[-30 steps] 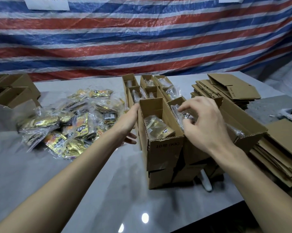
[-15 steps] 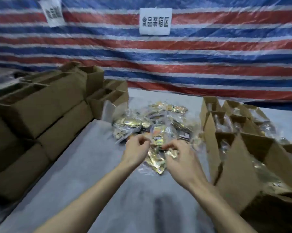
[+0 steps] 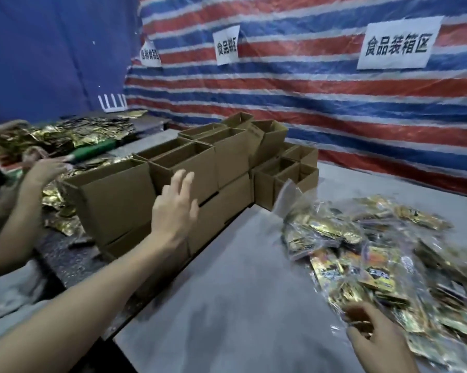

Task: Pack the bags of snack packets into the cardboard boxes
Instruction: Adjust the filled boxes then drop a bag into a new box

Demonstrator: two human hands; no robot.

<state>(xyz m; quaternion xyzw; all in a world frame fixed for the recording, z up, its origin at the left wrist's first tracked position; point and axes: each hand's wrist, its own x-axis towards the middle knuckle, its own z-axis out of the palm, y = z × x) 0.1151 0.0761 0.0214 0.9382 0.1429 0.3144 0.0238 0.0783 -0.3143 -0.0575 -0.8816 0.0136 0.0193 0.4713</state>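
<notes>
The left hand (image 3: 176, 208) is raised with its fingers (image 3: 185, 181) straight and spread wide, holding nothing, in front of the stacked open cardboard boxes (image 3: 189, 168) at the left of the grey surface (image 3: 227, 292). The right hand (image 3: 375, 343) rests at the near edge of the heap of bags of snack packets (image 3: 383, 259) on the right; whether its fingers grip a bag cannot be told through the blur. Another person's hand (image 3: 42, 170) works at gold packets (image 3: 73, 133) behind the boxes.
</notes>
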